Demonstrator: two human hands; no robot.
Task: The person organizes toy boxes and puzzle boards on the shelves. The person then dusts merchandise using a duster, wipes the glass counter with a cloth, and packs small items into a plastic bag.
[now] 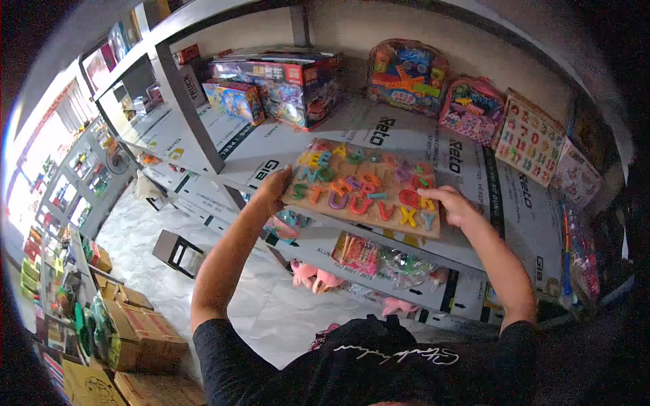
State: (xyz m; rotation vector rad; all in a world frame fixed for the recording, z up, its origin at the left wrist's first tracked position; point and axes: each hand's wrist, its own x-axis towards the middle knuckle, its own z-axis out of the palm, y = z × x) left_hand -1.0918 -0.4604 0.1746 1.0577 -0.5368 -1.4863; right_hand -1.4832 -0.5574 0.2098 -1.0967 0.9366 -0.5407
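- My left grip [274,190] pinches the left edge of the alphabet puzzle board [330,191], my right grip [451,206] its right.
- I have it over the shelf [352,122], some letters askew.
- The number board [528,143] already leans far right.

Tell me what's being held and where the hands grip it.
A board of colorful letters, held by opposite ends: the left hand at its left edge, the right hand at its right.
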